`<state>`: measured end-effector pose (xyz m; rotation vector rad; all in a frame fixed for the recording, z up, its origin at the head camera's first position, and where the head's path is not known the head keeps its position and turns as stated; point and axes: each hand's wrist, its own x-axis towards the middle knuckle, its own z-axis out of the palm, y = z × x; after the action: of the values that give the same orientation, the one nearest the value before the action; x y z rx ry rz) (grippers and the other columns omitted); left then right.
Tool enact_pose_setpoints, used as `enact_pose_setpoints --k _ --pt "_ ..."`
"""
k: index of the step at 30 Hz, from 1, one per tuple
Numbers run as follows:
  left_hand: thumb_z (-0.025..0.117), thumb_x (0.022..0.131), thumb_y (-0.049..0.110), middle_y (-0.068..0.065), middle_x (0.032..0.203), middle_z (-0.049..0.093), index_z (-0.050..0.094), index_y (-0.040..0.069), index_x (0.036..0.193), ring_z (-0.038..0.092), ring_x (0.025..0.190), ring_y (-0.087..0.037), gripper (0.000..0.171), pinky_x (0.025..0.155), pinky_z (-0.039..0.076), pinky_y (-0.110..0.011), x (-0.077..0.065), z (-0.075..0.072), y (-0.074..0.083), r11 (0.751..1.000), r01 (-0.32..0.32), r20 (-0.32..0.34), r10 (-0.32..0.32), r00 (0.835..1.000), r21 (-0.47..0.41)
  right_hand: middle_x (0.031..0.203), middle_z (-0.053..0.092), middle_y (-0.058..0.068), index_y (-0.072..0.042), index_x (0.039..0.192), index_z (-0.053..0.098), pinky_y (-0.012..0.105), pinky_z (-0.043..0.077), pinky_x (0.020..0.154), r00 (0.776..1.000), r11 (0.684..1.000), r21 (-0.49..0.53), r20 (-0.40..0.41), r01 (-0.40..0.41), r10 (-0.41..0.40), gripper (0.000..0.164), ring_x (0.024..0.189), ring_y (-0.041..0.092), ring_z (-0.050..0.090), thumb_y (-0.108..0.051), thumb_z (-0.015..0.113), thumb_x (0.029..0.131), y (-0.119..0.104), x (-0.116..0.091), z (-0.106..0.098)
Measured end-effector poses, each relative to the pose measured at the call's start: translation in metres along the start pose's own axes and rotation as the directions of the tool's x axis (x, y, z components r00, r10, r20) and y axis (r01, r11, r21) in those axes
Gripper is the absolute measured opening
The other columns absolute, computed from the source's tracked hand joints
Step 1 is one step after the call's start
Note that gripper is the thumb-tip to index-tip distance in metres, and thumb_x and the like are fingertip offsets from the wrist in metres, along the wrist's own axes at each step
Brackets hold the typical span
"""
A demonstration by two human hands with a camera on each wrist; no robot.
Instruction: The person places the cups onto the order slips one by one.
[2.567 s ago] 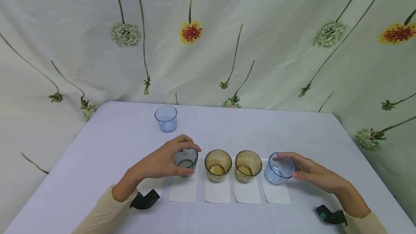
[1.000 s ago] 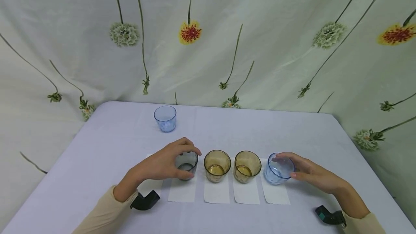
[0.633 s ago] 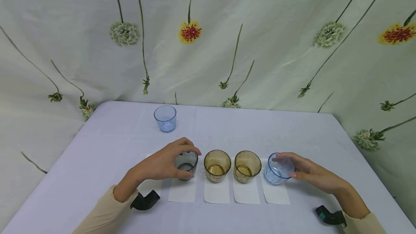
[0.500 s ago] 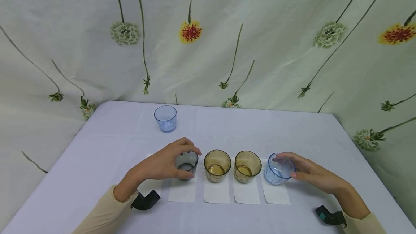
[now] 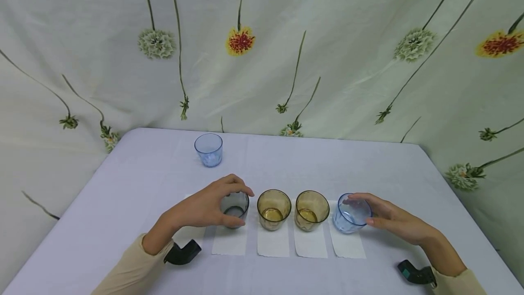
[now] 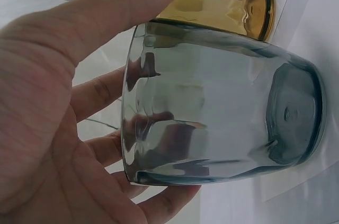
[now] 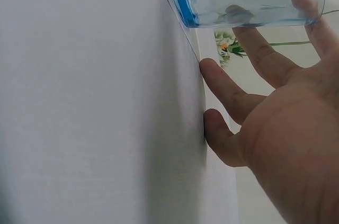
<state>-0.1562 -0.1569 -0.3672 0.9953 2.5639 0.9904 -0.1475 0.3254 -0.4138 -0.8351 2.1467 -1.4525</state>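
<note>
My left hand (image 5: 206, 205) grips a grey-tinted glass tumbler (image 5: 235, 208) by its upper part, thumb on the near side and fingers round the far side. The left wrist view shows this tumbler (image 6: 228, 107) from the side, its base toward the white cloth. At the right end of the row, my right hand (image 5: 389, 216) holds a light blue glass tumbler (image 5: 348, 220) near its rim between thumb and fingers. In the right wrist view its lower fingers (image 7: 228, 89) reach down by the cloth. Two amber tumblers, a left one (image 5: 273, 222) and a right one (image 5: 311, 223), stand upright between my hands.
Another blue tumbler (image 5: 209, 151) stands at the back left of the white-covered table (image 5: 327, 163). Several white paper slips, including a middle one (image 5: 273, 245), lie in a row under the tumblers. A flower-print cloth (image 5: 348, 58) hangs behind the table.
Since the oldest frame, my left hand and the grey tumbler have come slightly down toward the near side. In the latest frames both hands stay still.
</note>
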Motion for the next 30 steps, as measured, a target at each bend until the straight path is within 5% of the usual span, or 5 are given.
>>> enact_pose_setpoints --k 19,30 --pt "0.08 0.084 0.042 0.008 0.125 0.054 0.062 0.027 0.129 0.054 0.119 -0.019 0.051 0.1 0.046 -0.046 -0.0022 -0.003 0.0016 1.0 -0.006 -0.015 0.007 1.0 0.009 0.157 0.04 0.009 -0.01 0.153 0.036 0.004 0.021 0.109 1.0 1.0 -0.012 0.008 0.018 -0.018 0.053 0.144 -0.008 0.029 0.004 0.045 0.102 0.0001 -0.0002 -0.0004" --pt "0.067 0.097 0.038 0.004 0.125 0.056 0.064 0.03 0.126 0.053 0.12 -0.018 0.03 0.101 0.045 -0.049 -0.0039 -0.0087 -0.0027 0.999 -0.032 -0.115 0.034 0.993 0.018 0.156 0.04 0.012 -0.01 0.153 0.036 0.005 0.021 0.11 1.0 0.999 -0.02 0.011 0.029 -0.028 0.053 0.143 -0.006 0.03 0.004 0.045 0.102 -0.001 -0.0002 -0.0002"
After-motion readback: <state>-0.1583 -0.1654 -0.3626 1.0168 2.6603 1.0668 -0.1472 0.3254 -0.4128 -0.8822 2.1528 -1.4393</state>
